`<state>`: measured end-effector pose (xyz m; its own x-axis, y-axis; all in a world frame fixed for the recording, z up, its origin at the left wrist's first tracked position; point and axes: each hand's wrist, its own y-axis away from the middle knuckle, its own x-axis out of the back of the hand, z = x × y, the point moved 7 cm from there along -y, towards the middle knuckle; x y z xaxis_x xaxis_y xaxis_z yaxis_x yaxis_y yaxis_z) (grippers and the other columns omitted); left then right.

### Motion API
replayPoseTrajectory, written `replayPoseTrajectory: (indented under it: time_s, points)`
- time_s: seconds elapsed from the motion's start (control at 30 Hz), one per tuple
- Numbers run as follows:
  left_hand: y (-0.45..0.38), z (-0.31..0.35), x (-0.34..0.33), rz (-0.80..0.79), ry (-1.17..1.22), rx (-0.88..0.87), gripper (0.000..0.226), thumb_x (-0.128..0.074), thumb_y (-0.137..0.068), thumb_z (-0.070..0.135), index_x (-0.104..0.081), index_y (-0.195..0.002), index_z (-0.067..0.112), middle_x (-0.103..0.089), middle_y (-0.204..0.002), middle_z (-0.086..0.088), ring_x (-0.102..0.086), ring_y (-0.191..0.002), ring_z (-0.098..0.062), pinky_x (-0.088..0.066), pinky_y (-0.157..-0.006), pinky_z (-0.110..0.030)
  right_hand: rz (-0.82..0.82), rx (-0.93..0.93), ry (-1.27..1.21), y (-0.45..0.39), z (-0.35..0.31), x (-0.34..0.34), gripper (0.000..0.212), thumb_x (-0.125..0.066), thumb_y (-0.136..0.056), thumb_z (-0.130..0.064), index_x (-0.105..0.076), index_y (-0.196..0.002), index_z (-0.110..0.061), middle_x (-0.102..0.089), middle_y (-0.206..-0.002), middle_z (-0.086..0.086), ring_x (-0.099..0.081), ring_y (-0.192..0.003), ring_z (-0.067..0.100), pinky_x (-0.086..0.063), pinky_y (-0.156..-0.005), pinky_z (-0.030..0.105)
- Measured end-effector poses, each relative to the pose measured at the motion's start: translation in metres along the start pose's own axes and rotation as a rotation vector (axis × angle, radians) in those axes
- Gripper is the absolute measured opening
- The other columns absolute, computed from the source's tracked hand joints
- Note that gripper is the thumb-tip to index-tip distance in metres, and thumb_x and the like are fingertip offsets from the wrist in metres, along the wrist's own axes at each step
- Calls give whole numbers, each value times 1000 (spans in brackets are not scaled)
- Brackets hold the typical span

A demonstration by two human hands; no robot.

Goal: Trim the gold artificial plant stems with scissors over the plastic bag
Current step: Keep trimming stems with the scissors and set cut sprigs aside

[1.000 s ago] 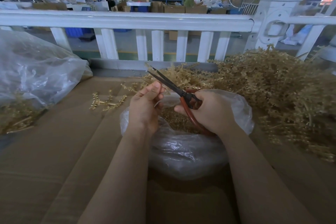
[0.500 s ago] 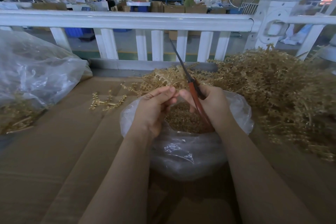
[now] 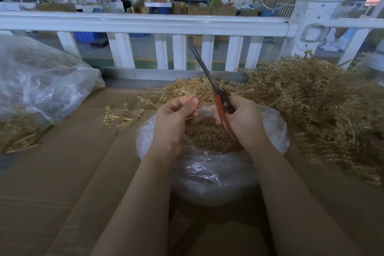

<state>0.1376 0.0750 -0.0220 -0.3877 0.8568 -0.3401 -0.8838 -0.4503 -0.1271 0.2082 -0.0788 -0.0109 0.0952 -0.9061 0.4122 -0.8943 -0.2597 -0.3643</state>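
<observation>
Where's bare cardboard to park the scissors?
Bare cardboard lies left of the small plastic bag, below the loose gold sprig and right of the big bag. Right side is crowded: the gold stem pile runs from the railing to the bag's rim.

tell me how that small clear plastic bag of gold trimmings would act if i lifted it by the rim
The plastic bag looks thin and crinkled, so it would probably go floppy and sag. The gold trimmings are small loose bits, likely light but apt to shift and spill. Its glossy film may be slippery.
</observation>
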Motion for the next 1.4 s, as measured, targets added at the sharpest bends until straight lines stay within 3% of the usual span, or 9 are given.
replayPoseTrajectory:
  time_s: [0.1,0.2,0.27,0.37,0.5,0.7,1.07,1.23,1.4]
  points:
    - [0,3,3,28,-17,-48,9,-68,-90,11,-73,-83,14,-65,-67,2,-59,-59,-5,-49,-58,-17,-30,22,122,3,-1,0,53,-64,-63,-81,-67,-83,-32,-68,-79,-27,-64,-69,-1,-53,-63,30]
    - [0,6,8,70,1,-88,10,-67,-91,10,-73,-86,16,-68,-76,5,-57,-62,-3,-49,-60,-16,-59,92,257,6,-3,-2,60,-55,-59,-91,-59,-87,-38,-64,-87,-34,-60,-81,-10,-45,-61,23]
    - [-1,7,10,93,25,-102,14,-65,-93,9,-72,-84,18,-66,-74,7,-56,-62,-2,-48,-61,-16,-95,124,309,6,-2,-5,62,-53,-61,-92,-57,-91,-38,-66,-80,-21,-61,-78,-4,-45,-63,25]
    - [-2,9,11,100,17,-128,26,-59,-96,6,-69,-77,21,-60,-69,8,-52,-61,-2,-45,-60,-15,-121,173,367,7,-2,-8,63,-53,-63,-90,-57,-100,-39,-64,-89,-21,-60,-87,1,-46,-69,21]
    - [-1,9,10,82,11,-137,39,-55,-97,2,-70,-69,24,-56,-65,8,-49,-59,-2,-45,-59,-13,-66,266,454,9,-9,-5,58,-54,-70,-87,-58,-98,-36,-61,-86,-21,-55,-80,-2,-37,-63,11]
    - [-1,9,6,48,41,-116,31,-57,-96,3,-66,-71,20,-52,-72,1,-48,-64,-6,-43,-61,-14,-20,267,542,10,-15,-1,46,-55,-73,-85,-44,-77,-40,-55,-67,-19,-48,-64,-7,-33,-51,17]
    - [0,10,3,8,102,-104,40,-52,-97,0,-64,-66,21,-50,-68,4,-46,-64,-6,-39,-63,-19,24,305,505,12,-20,2,44,-55,-71,-87,-53,-85,-45,-52,-64,-26,-45,-61,-12,-35,-52,12]
    - [-1,10,2,-1,55,-110,25,-53,-97,3,-60,-77,16,-49,-70,3,-46,-66,-6,-39,-65,-18,17,293,478,10,-16,0,70,-46,-66,-94,-69,-91,-32,-62,-70,-20,-56,-64,-1,-46,-57,18]
    - [-1,11,5,19,8,-150,20,-56,-96,5,-62,-81,16,-52,-72,4,-49,-67,-5,-42,-66,-16,17,287,493,10,-16,1,73,-44,-65,-95,-69,-90,-32,-62,-68,-18,-58,-65,0,-49,-57,20]
